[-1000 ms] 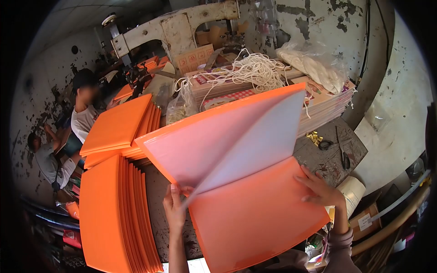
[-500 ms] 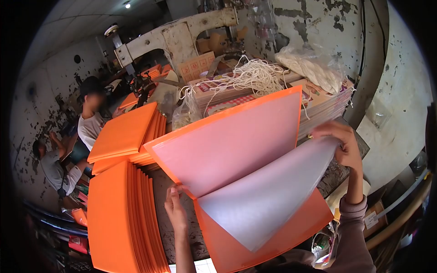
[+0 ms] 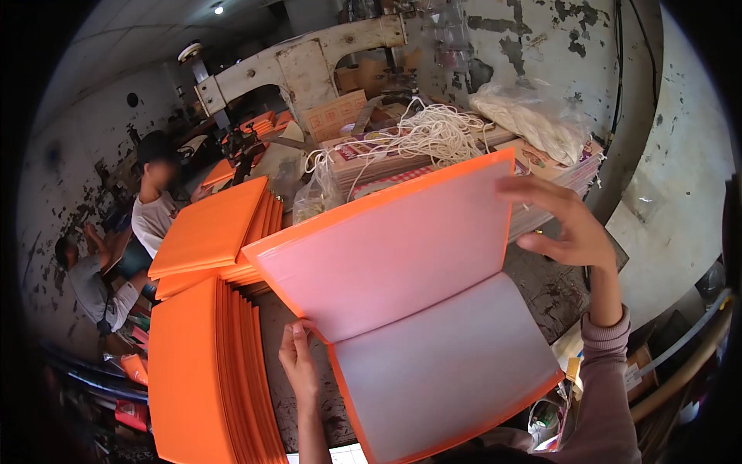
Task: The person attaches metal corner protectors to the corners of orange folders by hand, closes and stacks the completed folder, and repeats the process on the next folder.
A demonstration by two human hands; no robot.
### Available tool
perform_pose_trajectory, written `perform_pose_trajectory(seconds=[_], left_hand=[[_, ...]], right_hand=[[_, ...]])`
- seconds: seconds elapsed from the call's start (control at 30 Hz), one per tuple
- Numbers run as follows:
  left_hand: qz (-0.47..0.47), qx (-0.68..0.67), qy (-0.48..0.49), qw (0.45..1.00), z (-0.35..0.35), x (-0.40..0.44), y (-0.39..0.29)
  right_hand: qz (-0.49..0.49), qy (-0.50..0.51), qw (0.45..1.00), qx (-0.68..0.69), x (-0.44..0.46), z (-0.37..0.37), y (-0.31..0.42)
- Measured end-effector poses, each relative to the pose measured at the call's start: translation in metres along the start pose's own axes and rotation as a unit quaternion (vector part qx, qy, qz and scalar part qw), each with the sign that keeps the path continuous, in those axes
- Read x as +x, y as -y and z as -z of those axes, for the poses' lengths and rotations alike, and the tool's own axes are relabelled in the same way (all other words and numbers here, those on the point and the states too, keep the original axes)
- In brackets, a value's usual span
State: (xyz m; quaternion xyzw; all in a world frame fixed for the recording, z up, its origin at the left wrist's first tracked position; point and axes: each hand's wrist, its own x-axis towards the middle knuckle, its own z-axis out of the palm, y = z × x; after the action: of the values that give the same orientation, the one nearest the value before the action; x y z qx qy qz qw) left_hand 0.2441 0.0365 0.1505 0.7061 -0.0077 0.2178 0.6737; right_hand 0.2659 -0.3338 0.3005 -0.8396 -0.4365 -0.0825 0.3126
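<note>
An orange-edged folder lies open in front of me, its upper cover raised and tilted back. A pale translucent sheet rests flat over its lower half. My left hand pinches the folder's left edge near the fold. My right hand is at the upper right corner of the raised cover, thumb and fingers apart; whether the fingertips touch the cover is unclear. Left of the folder stands a long row of orange folders, with another orange stack behind it.
White cord lies tangled on stacked printed boards at the back. A bagged cord bundle is beside it. An old metal machine stands behind. Two people are at the left. A cardboard box sits low right.
The translucent sheet has come down from the raised cover onto the lower half. My right hand has let go of it and moved up to the cover's corner. My left hand stays at the fold.
</note>
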Motion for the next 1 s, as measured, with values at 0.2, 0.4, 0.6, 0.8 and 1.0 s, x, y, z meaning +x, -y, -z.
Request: perform_pose_trajectory(seconds=[0.2, 0.4, 0.6, 0.8, 1.0], left_hand=[[-0.013, 0.035, -0.007, 0.999, 0.004, 0.001, 0.012], [-0.022, 0.035, -0.003, 0.999, 0.004, 0.001, 0.010], [-0.014, 0.014, 0.000, 1.000, 0.003, 0.001, 0.008], [-0.012, 0.008, 0.012, 1.000, 0.003, 0.001, 0.005], [-0.039, 0.001, -0.070, 0.997, 0.011, 0.003, 0.015]], right_hand=[[-0.047, -0.179, 0.918, -0.350, 0.030, -0.035, -0.031], [-0.099, -0.082, 0.963, -0.235, 0.021, -0.045, -0.031], [-0.133, 0.267, 0.948, -0.110, -0.007, -0.079, -0.033], [-0.158, 0.312, 0.934, 0.071, -0.017, -0.082, -0.012], [-0.211, 0.079, 0.974, 0.034, -0.057, -0.054, -0.025]])
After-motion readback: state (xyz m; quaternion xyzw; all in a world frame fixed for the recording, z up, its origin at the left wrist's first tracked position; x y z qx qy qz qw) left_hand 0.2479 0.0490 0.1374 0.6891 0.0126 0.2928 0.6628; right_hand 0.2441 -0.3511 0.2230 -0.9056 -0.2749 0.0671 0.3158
